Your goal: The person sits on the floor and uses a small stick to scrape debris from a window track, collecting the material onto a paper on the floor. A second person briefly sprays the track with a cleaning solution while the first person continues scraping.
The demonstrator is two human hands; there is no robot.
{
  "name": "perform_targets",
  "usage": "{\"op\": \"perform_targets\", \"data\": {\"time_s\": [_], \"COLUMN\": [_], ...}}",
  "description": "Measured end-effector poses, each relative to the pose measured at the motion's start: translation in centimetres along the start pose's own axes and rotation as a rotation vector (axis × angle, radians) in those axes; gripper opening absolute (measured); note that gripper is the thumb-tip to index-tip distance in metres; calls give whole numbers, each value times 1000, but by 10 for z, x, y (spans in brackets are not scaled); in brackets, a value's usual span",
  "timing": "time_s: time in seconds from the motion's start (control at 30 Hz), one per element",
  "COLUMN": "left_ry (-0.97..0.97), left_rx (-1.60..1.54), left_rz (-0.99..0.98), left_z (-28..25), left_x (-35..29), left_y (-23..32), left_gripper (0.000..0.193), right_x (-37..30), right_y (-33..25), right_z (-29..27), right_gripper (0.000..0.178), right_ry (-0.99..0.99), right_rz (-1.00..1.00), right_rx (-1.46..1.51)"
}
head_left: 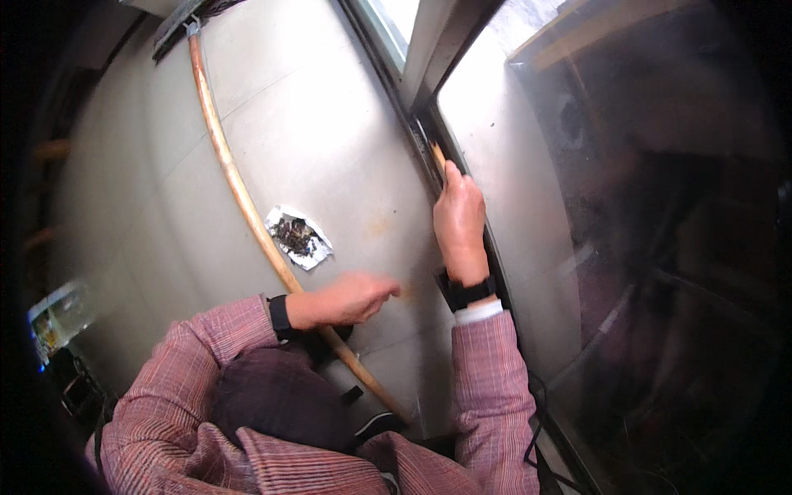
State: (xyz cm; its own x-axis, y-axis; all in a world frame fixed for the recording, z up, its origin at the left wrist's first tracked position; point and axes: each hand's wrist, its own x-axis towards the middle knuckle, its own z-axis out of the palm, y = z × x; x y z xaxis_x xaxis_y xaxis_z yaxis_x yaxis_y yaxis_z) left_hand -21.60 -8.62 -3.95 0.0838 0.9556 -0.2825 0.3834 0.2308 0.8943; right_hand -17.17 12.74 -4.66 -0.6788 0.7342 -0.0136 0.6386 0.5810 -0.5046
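My right hand (459,219) is closed around a slim wooden stick (439,154) with a dark tip. The tip points down into the dark sliding-door track (426,148) beside the glass. My left hand (346,300) hovers nearer my body, fingers curled together and slightly blurred; whether anything is in them I cannot make out. Beyond it a crumpled white paper (318,249) lies on the floor, holding a heap of dark debris (293,236). A long wooden pole (235,177) passes under my left wrist.
The pole's far end joins a dark, wide head (173,31) at the upper left. A dark-framed glass panel (643,206) with reflections borders my right side. Pale floor tiles (330,107) lie around the paper. A black cable (536,412) runs by my right sleeve.
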Motion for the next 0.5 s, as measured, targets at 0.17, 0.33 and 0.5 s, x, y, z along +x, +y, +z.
{"op": "perform_targets", "data": {"time_s": [0.17, 0.33, 0.5], "left_ry": [248, 491, 659], "left_rx": [-33, -103, -84], "left_rz": [-80, -222, -330], "left_z": [-12, -24, -14], "left_x": [-47, -100, -150], "left_y": [17, 33, 34], "left_gripper": [20, 14, 15], "right_x": [39, 34, 21], "right_y": [-14, -7, 9], "right_z": [3, 18, 40], "right_gripper": [17, 24, 31], "right_ry": [-95, -49, -36], "right_rz": [10, 53, 157], "right_rx": [88, 249, 441]}}
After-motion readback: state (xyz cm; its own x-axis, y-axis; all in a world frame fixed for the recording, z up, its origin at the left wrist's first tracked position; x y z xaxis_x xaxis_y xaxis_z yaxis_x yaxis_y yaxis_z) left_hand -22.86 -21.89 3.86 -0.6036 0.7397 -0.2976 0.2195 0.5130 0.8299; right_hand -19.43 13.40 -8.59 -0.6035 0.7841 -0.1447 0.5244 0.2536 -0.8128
